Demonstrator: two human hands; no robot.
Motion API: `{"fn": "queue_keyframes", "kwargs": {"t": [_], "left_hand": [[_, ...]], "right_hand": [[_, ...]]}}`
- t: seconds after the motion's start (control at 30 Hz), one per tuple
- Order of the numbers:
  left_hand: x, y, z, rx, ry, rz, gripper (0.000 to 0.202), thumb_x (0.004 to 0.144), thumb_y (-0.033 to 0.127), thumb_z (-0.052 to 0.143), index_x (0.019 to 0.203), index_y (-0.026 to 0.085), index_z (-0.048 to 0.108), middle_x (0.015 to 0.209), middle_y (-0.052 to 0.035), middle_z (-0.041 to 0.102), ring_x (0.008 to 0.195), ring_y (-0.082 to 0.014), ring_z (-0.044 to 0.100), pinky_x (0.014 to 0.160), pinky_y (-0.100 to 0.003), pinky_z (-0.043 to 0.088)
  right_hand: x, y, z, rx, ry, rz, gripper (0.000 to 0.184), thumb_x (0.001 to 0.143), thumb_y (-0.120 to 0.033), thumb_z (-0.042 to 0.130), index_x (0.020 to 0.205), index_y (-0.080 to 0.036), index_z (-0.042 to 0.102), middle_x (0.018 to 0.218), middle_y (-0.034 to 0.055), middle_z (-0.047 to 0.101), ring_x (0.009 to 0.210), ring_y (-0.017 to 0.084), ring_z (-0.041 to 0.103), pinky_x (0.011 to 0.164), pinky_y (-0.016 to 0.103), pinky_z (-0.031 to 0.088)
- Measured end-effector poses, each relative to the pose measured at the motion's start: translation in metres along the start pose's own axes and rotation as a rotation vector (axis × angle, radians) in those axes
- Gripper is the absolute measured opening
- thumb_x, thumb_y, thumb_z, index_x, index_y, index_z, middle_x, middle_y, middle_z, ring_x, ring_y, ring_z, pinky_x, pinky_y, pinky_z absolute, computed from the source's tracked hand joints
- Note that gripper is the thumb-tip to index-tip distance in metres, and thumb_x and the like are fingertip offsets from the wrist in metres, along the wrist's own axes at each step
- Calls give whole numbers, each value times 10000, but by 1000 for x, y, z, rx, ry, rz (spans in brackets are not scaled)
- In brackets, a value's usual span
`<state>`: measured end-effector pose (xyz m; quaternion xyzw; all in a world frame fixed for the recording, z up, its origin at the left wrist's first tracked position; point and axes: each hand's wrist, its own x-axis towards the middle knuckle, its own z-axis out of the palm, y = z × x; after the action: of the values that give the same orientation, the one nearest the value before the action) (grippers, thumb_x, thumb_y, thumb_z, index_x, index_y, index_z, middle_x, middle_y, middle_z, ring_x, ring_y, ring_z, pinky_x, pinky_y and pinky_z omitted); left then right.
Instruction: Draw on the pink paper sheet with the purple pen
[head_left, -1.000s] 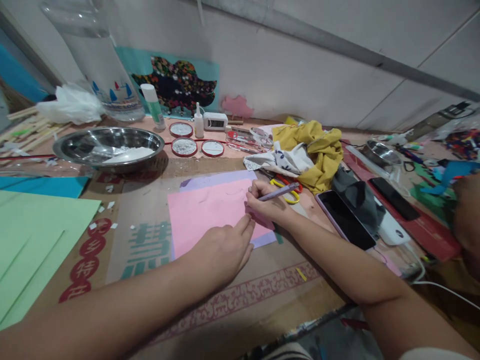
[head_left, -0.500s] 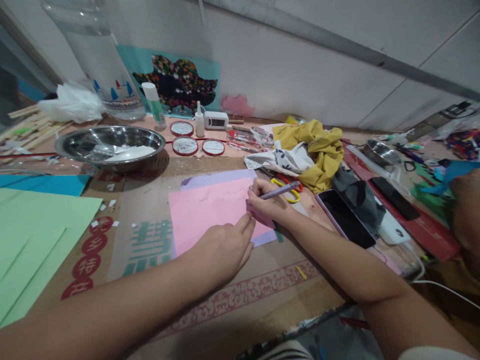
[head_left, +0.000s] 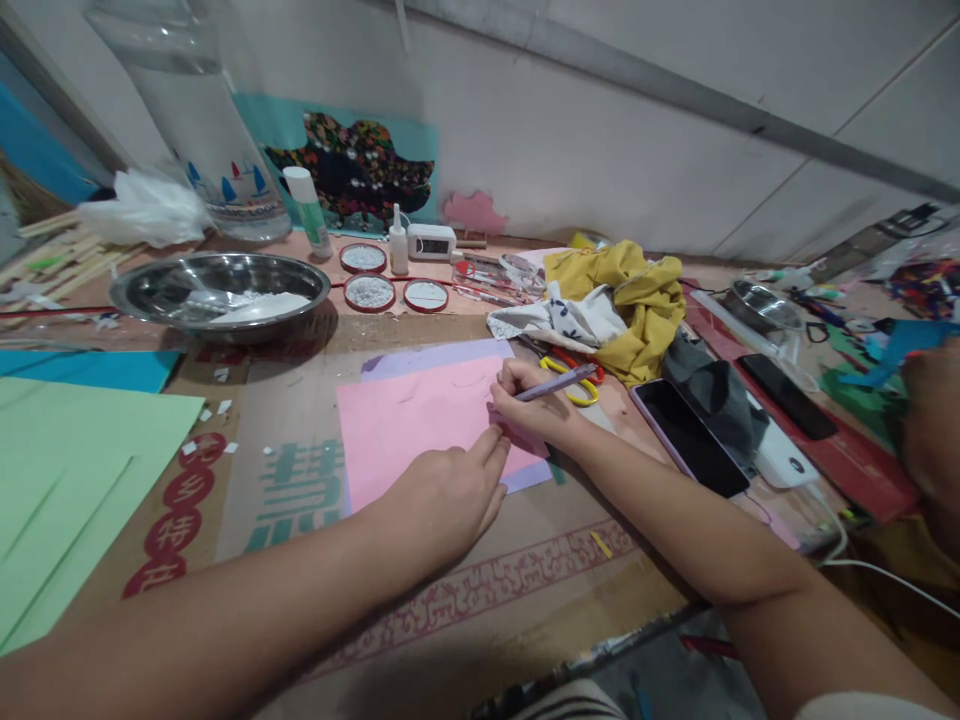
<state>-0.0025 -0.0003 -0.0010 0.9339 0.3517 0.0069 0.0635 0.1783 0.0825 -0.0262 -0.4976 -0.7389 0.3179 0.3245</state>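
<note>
A pink sheet of paper with faint drawn lines near its top lies over a purple sheet, which shows at its edges. My left hand rests on the lower part of the pink sheet, fingers stretched out toward the right. Gripped in my right hand is a purple pen, its upper end pointing up and right. The tip is hidden behind my fingers, close to the right side of the pink sheet. Both hands nearly touch.
A steel bowl and green paper lie left. Yellow-handled scissors, a yellow cloth and a phone lie right. Small red-rimmed dishes stand behind. Another person's hand is at the far right.
My right hand and the pen have shifted slightly left over the pink sheet. My left hand stays in place.
</note>
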Motion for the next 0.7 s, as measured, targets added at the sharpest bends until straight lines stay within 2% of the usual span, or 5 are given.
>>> {"fn": "queue_keyframes", "kwargs": {"t": [0.3,0.53,0.7], "left_hand": [[0,0,-1,-3,-2,6,476,1004,273,337,1419,74,459,1355,-178,587,827,-251,718,642,-404,597],[1,1,1,10,-16,-12,493,1016,297,313,1446,92,443,1515,-186,473,879,-248,733,668,-392,609],[0,0,-1,12,-11,-14,500,1014,302,309,1444,86,444,1499,-185,495,887,-244,731,665,-378,603]], "right_hand": [[-1,-5,0,28,-10,51,303,830,-327,575,649,-230,351,563,-70,403,506,94,371,484,243,282],[5,-6,-7,136,124,101,304,814,-375,580,637,-230,381,557,-63,389,534,112,388,526,255,310],[4,-7,-6,76,149,86,290,791,-334,583,612,-227,382,558,-55,385,545,117,381,527,258,304]]}}
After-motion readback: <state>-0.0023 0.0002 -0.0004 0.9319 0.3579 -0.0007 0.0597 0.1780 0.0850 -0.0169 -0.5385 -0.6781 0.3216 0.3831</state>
